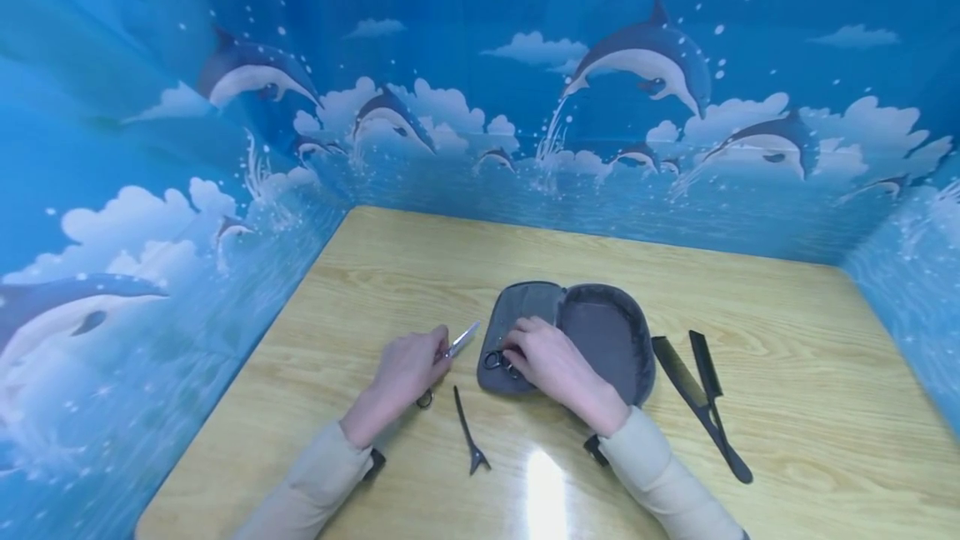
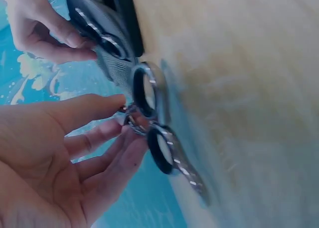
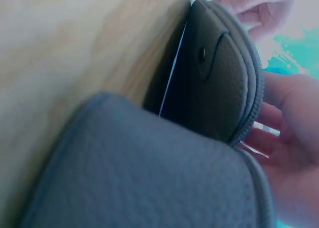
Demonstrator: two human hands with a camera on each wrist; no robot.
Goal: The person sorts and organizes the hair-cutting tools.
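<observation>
My left hand [image 1: 408,365] pinches a pair of silver scissors [image 1: 462,340] above the table, left of an open grey zip case [image 1: 600,340]. The blades point away to the right, and the two finger rings [image 2: 145,91] hang near the wood in the left wrist view. My right hand [image 1: 551,361] is over the case's left flap, its fingers curled at a second pair of scissors [image 1: 492,359] lying there. The right fingertips partly cover that pair. In the right wrist view the case's outer side [image 3: 149,173] hides most of what the right fingers hold.
A black hair clip [image 1: 467,432] lies on the wooden table [image 1: 397,273] between the forearms. Right of the case are a wide black comb [image 1: 686,382] and a narrower one [image 1: 705,361], their handles crossing. A blue dolphin-print curtain [image 1: 465,65] borders the table.
</observation>
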